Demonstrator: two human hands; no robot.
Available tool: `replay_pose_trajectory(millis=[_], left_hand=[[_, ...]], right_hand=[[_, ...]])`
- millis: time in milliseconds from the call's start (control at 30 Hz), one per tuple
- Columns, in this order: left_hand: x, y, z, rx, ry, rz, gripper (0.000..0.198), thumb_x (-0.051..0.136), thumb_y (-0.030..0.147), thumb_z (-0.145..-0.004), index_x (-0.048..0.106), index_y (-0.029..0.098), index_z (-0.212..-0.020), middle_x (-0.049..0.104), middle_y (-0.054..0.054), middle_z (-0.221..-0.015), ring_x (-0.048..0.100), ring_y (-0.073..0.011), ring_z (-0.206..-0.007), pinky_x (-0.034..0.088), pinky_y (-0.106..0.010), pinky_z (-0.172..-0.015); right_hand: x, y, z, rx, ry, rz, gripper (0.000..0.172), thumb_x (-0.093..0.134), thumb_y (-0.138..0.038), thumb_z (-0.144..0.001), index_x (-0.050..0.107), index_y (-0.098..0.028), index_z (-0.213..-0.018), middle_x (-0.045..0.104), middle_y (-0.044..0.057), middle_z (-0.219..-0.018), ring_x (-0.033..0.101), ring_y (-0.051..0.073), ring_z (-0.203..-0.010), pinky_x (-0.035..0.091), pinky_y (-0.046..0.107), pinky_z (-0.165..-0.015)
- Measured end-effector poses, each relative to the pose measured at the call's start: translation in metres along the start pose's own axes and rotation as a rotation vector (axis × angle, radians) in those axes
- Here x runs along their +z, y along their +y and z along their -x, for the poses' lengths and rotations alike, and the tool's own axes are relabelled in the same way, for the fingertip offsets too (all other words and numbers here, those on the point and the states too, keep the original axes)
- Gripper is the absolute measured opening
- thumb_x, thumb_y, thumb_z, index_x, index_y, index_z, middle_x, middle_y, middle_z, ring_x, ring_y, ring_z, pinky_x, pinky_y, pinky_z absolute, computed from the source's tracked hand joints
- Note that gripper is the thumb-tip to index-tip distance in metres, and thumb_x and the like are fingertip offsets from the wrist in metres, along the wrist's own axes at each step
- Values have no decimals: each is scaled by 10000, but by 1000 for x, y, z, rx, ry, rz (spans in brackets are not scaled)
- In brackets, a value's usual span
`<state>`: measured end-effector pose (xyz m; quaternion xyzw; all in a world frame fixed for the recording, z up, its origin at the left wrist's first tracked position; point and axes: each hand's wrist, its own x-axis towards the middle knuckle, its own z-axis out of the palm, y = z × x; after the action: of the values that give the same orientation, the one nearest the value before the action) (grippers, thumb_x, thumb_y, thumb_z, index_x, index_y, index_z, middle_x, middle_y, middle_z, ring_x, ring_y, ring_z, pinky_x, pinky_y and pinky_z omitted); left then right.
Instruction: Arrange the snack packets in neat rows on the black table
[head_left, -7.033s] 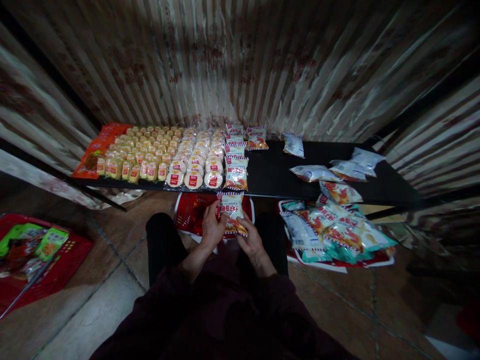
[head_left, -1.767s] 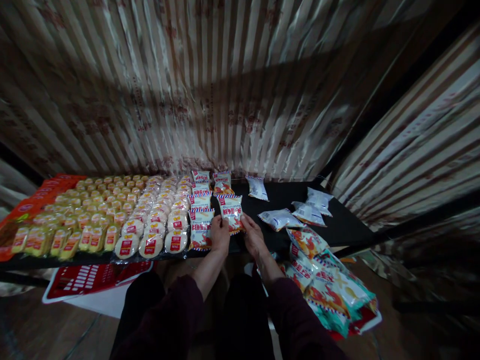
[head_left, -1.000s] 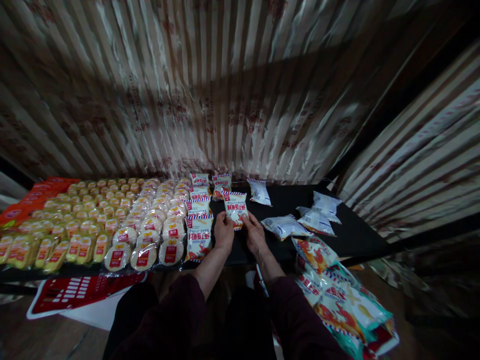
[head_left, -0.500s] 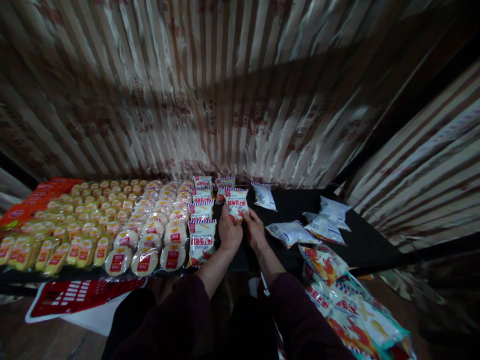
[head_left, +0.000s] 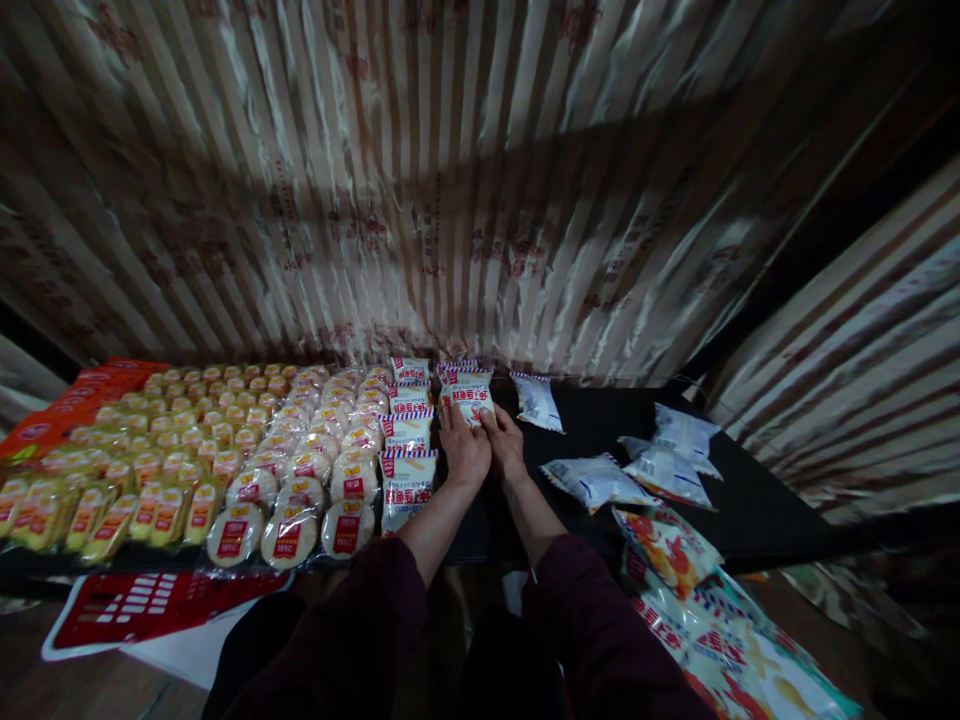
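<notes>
Between my two hands is a white snack bag (head_left: 469, 392) with red print and a striped edge, at the back of the black shelf. My left hand (head_left: 463, 445) grips its left side, and my right hand (head_left: 502, 437) has its thumb on the right corner. Part of another bag shows just behind the held one. To the left runs a column of matching snack bags (head_left: 406, 485), overlapping from back to front. A bag lying face down (head_left: 537, 402) is a little to the right of my right hand.
Rows of round wrapped crackers (head_left: 290, 535) and yellow packaged cakes (head_left: 171, 512) fill the left side, beside orange packs (head_left: 49, 418). More bags (head_left: 596, 482) lie scattered right, with a heap (head_left: 720, 640) at the front right. A red basket (head_left: 142, 607) sits below; a striped curtain (head_left: 450, 200) hangs behind.
Both hands have pushed the held snack bag back and lowered it towards the bag behind. The whole view has shifted slightly.
</notes>
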<state>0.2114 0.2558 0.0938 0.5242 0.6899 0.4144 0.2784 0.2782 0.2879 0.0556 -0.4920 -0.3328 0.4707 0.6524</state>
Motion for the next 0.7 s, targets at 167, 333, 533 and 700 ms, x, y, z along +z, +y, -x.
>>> replay_pose_trajectory(millis=[167,333,533,700], left_hand=[[1,-4,-8,-6,-12,-46,589,428,158,-824,351,77,-1402,337,-191,-1482,292,-260,-1390,261,-407,-1135],[1,-3,-13,-27,-24,-96,562,443,181,-833,391,96,-1386,329,-184,-1488,305,-270,-1383,270,-393,-1128],[6,-3,-15,-78,-15,-75,487,463,260,-864,453,165,-1341,369,-150,-1473,337,-266,-1365,260,-398,-1130],[6,-3,-16,-47,-36,-94,482,444,290,-875,463,138,-1332,338,-172,-1484,301,-291,-1381,255,-423,-1128]], right_hand=[[1,8,-7,-28,-13,118,602,716,-507,-615,666,-176,-1116,741,57,-932,675,247,-860,532,385,-824],[-3,19,-15,-52,-16,189,534,700,-503,-635,686,-191,-1069,740,49,-942,663,249,-922,512,385,-864],[-7,28,-15,-64,-22,216,426,703,-427,-642,701,-224,-1016,741,28,-920,656,241,-934,507,364,-862],[-9,24,-11,-109,0,372,383,668,-424,-667,703,-250,-1007,735,23,-931,641,235,-939,467,378,-901]])
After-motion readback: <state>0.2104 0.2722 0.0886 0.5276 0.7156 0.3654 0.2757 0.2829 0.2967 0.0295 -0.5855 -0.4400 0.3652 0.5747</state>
